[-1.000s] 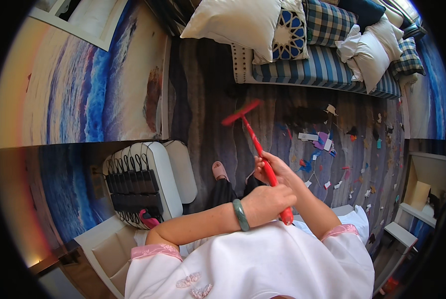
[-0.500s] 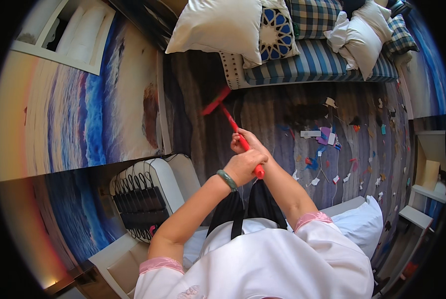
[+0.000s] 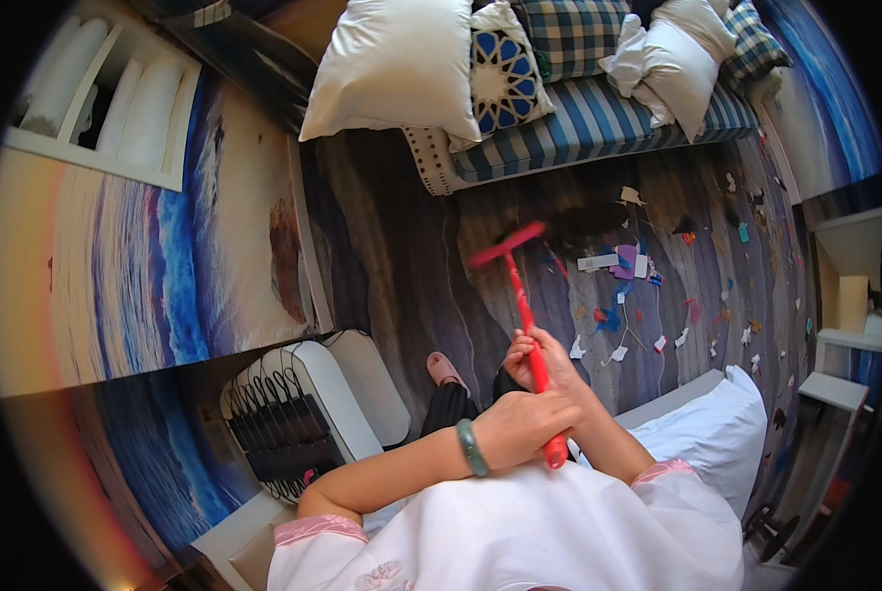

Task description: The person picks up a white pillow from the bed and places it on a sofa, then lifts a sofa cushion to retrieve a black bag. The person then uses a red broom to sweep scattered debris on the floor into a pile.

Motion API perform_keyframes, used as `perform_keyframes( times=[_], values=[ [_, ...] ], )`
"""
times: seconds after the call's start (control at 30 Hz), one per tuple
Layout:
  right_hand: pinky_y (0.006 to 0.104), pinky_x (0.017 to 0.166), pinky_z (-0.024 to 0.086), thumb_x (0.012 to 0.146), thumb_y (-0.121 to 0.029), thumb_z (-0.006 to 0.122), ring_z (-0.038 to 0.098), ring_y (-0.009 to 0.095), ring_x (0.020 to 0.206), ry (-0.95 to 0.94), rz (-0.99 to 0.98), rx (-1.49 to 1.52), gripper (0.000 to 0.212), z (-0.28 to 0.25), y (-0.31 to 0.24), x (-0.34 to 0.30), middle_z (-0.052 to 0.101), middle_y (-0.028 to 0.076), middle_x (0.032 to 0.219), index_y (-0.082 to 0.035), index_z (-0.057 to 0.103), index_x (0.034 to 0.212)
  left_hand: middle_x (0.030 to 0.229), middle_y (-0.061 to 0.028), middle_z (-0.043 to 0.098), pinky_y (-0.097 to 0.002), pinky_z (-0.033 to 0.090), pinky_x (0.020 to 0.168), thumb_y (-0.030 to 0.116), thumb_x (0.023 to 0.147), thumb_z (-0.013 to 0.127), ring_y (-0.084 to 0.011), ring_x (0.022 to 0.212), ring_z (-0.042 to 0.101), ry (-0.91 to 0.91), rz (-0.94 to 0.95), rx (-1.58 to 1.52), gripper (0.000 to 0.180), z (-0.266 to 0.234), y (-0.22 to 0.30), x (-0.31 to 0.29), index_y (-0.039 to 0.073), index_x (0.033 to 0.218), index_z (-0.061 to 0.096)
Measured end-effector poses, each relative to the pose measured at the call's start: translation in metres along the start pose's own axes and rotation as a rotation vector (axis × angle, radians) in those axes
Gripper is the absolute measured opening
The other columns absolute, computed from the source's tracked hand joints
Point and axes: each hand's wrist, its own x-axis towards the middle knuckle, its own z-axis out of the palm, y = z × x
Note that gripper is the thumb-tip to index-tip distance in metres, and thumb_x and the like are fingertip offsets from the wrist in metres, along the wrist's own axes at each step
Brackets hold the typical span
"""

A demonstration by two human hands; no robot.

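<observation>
A red T-headed broom [image 3: 522, 295] slants out over the carpet, its head slightly blurred. My left hand [image 3: 520, 428], below a green bangle, is closed round the handle near its butt end, close to my body. Farther up the handle, my right hand [image 3: 547, 361] is wrapped round it. The broom's head is beside a dark fuzzy heap [image 3: 584, 227] on the floor; whether it touches the carpet I cannot tell. Right of the head lie a purple piece [image 3: 624, 261], a white strip [image 3: 599, 263] and several scraps of paper and coloured bits.
A blue-striped sofa [image 3: 579, 128] with several pillows stands ahead. At left are a white case-like seat [image 3: 338, 394] with black cords and a wall with a sea mural [image 3: 180, 266]. A white pillow [image 3: 712, 419] lies at my right. My pink slipper [image 3: 446, 369] shows on the carpet.
The broom's head has swung to the right and come lower in view, toward the scraps. Both hands have drawn back toward my body, still gripping the handle. A slippered foot now shows.
</observation>
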Motion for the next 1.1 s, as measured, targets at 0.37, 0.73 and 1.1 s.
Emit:
perform_keyframes(
  times=[0.37,0.73,1.1],
  values=[
    [0.0267,0.057,0.048,0.092,-0.018,0.055,0.053,0.012,0.056,-0.016,0.174,-0.008,0.02,-0.004,-0.031,0.097,0.053,0.002,0.064,-0.006,0.047,0.078,0.085,-0.0087,0.063,-0.0356,0.052,0.067,0.003,0.066,0.069,-0.0274,0.08,0.064,0.167,-0.122,0.222,0.029,0.03,-0.078,0.031,0.01,0.093,0.06],
    [0.0274,0.059,0.046,0.092,-0.021,0.054,0.051,0.01,0.055,-0.029,-0.256,0.009,0.016,-0.007,-0.094,-0.034,0.051,-0.002,0.063,-0.005,0.052,0.091,0.082,-0.0065,0.058,-0.033,0.051,0.064,0.004,0.068,0.068,-0.0237,0.078,0.062,0.056,0.165,-0.024,0.031,0.049,-0.022,0.082,0.008,0.097,0.058],
    [0.0295,0.057,0.044,0.094,-0.024,0.052,0.05,0.012,0.056,0.04,0.173,-0.05,0.016,0.019,-0.008,0.034,0.049,-0.001,0.064,-0.008,0.05,0.09,0.079,-0.0054,0.059,-0.0315,0.049,0.063,0.002,0.073,0.067,-0.0238,0.072,0.061,0.156,-0.134,0.066,0.019,-0.007,0.0,0.026,0.009,0.091,0.062]
  ],
)
